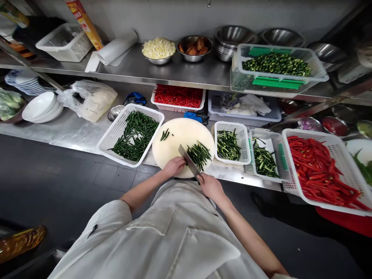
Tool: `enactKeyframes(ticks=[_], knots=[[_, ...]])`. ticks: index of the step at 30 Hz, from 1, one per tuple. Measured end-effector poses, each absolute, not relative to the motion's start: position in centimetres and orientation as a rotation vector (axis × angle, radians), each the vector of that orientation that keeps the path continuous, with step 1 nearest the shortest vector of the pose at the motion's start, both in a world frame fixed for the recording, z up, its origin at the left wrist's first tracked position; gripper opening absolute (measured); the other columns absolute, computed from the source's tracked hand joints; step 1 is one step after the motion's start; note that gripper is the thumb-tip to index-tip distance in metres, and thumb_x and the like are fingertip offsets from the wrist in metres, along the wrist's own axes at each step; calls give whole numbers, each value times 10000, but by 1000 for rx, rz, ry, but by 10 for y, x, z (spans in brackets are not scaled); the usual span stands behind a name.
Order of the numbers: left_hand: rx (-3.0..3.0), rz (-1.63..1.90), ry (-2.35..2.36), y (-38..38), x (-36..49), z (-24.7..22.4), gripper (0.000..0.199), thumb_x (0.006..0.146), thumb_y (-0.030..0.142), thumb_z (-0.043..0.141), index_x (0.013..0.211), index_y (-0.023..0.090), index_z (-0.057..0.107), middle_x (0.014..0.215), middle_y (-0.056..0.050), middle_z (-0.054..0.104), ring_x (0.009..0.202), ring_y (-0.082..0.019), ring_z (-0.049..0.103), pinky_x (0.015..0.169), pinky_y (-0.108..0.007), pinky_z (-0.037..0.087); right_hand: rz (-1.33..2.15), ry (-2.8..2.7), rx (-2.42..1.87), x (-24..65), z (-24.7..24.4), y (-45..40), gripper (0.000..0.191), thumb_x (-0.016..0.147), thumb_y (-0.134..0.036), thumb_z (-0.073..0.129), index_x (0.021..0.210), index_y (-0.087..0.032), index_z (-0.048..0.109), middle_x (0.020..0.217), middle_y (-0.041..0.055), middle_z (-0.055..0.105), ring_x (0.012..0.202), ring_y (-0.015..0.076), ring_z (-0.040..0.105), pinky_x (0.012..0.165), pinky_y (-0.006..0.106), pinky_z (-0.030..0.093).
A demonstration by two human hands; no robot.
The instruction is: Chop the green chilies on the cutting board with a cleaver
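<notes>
A round cream chopping board [168, 155] lies on the counter in front of me. My right hand [211, 186] is wrapped round the handle of a kitchen knife [189, 161], whose blade slants up and left across the board. Close to the left side of the blade, my left hand [174, 166] is closed with its fingertips bent; what it pinches is hidden. Right of the blade lies a pile of cut green chilies [200, 154]. A few thin green chilies [164, 135] rest at the board's upper left.
A white basket of whole green chilies [136, 135] stands left of the board. To the right are a basket of split chilies [229, 145], a clear tub with more [265, 161], and a basket of red chilies [316, 170]. A steel shelf [192, 71] overhangs the back.
</notes>
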State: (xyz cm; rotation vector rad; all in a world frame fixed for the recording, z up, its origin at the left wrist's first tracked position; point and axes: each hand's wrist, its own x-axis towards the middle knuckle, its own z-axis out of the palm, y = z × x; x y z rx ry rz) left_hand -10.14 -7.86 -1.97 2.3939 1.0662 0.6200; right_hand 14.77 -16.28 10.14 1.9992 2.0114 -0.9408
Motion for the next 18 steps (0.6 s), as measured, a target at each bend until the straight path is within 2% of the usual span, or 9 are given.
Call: enactKeyframes(ticks=[4, 9, 12, 15, 18], knots=[[2413, 611, 1016, -83, -92, -24, 246, 1067, 216, 486, 1186, 216, 701, 1166, -94, 710, 1122, -228, 668, 1013, -400, 581, -956, 2012, 1939, 141, 100, -146, 376, 1126, -405, 374, 1109, -206, 693, 1059, 131, 786, 1016, 265, 724, 777, 299, 391], [2455, 559, 935, -78, -99, -16, 229, 1033, 180, 504, 1125, 207, 713, 1095, -97, 706, 1078, -232, 664, 967, -383, 582, -967, 2061, 1987, 104, 86, -97, 404, 1143, -378, 347, 1188, -164, 687, 1185, 158, 768, 1097, 254, 710, 845, 293, 411], [2493, 572, 960, -54, -115, -3, 233, 1020, 184, 510, 1113, 221, 721, 1047, -91, 700, 1041, -237, 656, 941, -391, 572, -986, 2105, 2074, 99, 82, -92, 428, 1151, -384, 329, 1178, -158, 691, 1162, 151, 770, 1084, 237, 712, 867, 280, 412], [2441, 716, 1364, -10, -139, 13, 194, 1020, 213, 538, 1087, 209, 720, 1047, -113, 686, 1058, -276, 629, 988, -458, 540, -1043, 2111, 2101, 116, 80, -114, 422, 1149, -389, 337, 1134, -164, 693, 1099, 133, 777, 1034, 230, 716, 833, 275, 407], [2315, 755, 1805, 32, -160, 22, 125, 966, 239, 649, 1046, 179, 724, 1046, -148, 654, 1101, -335, 591, 1040, -530, 499, -1122, 2147, 1917, 141, 80, -140, 412, 1137, -414, 378, 1017, -189, 702, 998, 103, 779, 959, 230, 714, 780, 277, 391]])
